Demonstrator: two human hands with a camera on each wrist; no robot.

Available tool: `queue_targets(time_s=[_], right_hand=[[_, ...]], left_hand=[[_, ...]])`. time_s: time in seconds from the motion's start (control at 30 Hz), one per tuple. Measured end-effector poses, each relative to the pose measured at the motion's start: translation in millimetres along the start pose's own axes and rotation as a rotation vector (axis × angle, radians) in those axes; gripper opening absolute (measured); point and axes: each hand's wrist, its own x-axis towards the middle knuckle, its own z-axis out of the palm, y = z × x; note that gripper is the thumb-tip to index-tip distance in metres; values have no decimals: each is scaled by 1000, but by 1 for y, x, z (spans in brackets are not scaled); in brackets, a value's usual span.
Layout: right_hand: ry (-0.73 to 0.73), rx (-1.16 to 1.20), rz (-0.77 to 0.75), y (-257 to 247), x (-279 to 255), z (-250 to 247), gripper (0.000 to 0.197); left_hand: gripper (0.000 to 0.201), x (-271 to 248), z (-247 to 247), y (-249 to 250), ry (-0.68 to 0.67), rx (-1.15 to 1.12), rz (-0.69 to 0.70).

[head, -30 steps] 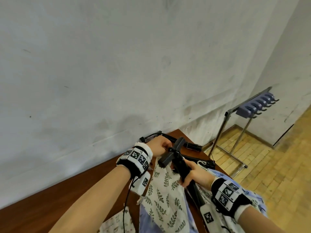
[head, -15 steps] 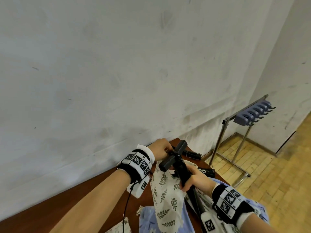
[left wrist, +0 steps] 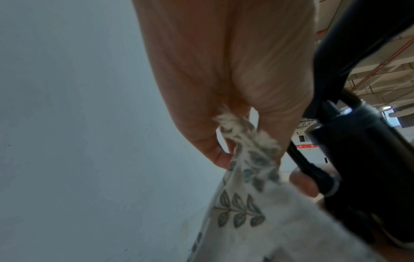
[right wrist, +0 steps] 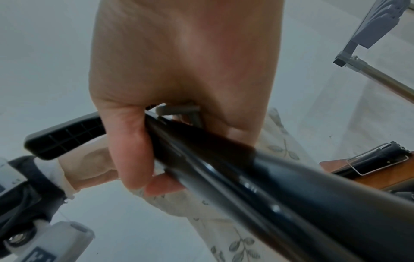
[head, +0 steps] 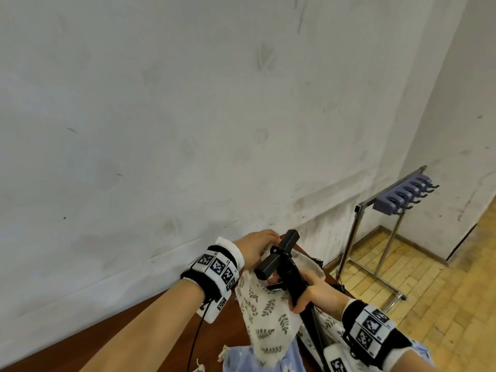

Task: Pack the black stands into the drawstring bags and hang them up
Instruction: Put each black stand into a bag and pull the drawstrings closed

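Observation:
My left hand (head: 257, 246) pinches the gathered top edge of a white drawstring bag (head: 264, 312) printed with grey leaves, lifting it above the table; the wrist view shows the bag's frayed cord (left wrist: 237, 131) between the fingers (left wrist: 215, 152). My right hand (head: 312, 289) grips the shaft of a black stand (head: 288, 272) just below its crossbar head (head: 276, 255). The stand's shaft (right wrist: 257, 180) runs down past my right wrist, beside the bag's cloth (right wrist: 224, 218). Whether its lower end is inside the bag is hidden.
A brown wooden table (head: 161, 342) stands against a white wall. Another black stand (right wrist: 376, 159) lies on its far end. A metal rack (head: 357, 237) with a purple row of hooks (head: 402, 194) stands on the parquet floor to the right. More patterned cloth (head: 241, 361) lies below.
Both hands have risen a little with the bag and the stand, and the camera has tilted up. The grips are unchanged.

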Motion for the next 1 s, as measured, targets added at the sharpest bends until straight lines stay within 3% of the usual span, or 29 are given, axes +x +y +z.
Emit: queue_targets(time_s=[0.3,0.47,0.6,0.67,0.73,0.87,0.97,1.0], right_hand=[[6,-13,281,19,9,-9,75],[-19,-10,392,18,10,-7,66],[-51,-47,536,31,16,-10,64],[-80,6,563,39,15,-13,54],[-91,107,569,44,14,-18,57],[-58,288,563,42,10,-22,47],[-22,308,561,42,10,-24,50],[-54,192,584,33,15,-15,52]], left_hand=[[70,-8,-3,8,120,-97,96],[75,-11,-1,10,143,-98,131],[91,-18,6,20,20,-8,189],[86,-21,11,25,-10,52,233],[77,-24,12,29,-16,107,247],[76,-30,13,26,-64,136,182],[74,-36,22,36,-131,74,241],[72,-37,28,42,-138,40,287]])
